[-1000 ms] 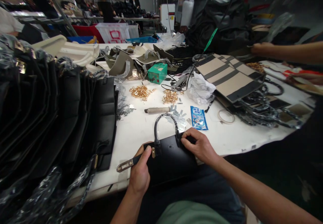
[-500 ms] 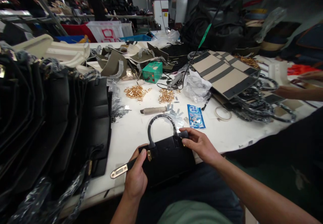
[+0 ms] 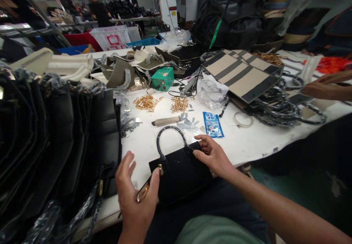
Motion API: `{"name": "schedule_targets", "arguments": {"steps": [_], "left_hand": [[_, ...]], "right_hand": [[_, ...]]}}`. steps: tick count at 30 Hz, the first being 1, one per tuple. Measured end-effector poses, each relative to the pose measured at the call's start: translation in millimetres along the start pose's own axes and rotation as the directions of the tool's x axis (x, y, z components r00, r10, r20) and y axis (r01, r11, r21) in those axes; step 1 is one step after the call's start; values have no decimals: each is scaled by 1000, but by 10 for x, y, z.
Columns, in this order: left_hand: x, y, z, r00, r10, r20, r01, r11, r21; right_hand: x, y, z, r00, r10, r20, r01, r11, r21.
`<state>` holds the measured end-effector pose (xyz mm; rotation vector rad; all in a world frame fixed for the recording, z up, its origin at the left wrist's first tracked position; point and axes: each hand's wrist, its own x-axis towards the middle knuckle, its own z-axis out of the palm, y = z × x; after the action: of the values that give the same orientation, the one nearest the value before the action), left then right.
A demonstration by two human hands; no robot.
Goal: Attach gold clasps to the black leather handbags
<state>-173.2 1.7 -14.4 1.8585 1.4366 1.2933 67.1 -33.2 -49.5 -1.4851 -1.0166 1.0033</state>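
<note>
Half of the gold strap tip (image 3: 142, 193) behind the left hand (image 3: 134, 201)

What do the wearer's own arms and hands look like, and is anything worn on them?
The left hand and right hand are bare: no gloves, rings or watch show. The right forearm is uncovered to the frame edge, no sleeve in view; the left wrist is bare too.

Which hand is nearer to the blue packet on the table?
Right. The right hand is just short of the blue packet; the left hand is farther back, beside the bag.
</note>
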Motion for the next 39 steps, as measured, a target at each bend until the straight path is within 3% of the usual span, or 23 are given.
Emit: {"name": "schedule_targets", "arguments": {"steps": [1, 3, 5, 6, 10, 16, 23, 27, 35, 39], "left_hand": [[49, 81, -24, 982, 187, 30, -189, 971, 148], [137, 241, 7, 864, 415, 286, -489, 828, 276], [205, 357, 131, 736, 398, 548, -601, 756, 258], [234, 388, 214, 706, 339, 621, -598, 756, 266], [340, 372, 509, 731, 97, 675, -460, 801, 382], [436, 349, 618, 652, -33, 757, -407, 827, 387], [417, 379, 659, 691, -136, 710, -292, 846, 447], [412, 356, 675, 698, -146, 702, -240, 875, 421], [342, 330, 703, 737, -87, 670, -276, 867, 416], [321, 352, 698, 740, -66, 670, -304, 855, 420]], "right_hand": [[-8, 18, 20, 999, -31, -26, 30, 999, -24], [-25, 32, 52, 996, -80, -37, 77, 995, -68], [-39, 22, 62, 990, -142, -2, 141, 984, -111], [-45, 12, 58, 983, -180, 20, 181, 974, -134], [-66, -16, -17, 953, -293, 73, 302, 933, -196], [-128, 66, -160, 915, -353, 194, 393, 887, -242], [-172, 242, -114, 899, -434, 59, 436, 870, -231], [-166, 237, -109, 916, -397, 50, 397, 884, -246], [-100, 149, -161, 927, -325, 187, 366, 892, -264], [-110, 119, -121, 925, -349, 150, 378, 887, -265]]}}
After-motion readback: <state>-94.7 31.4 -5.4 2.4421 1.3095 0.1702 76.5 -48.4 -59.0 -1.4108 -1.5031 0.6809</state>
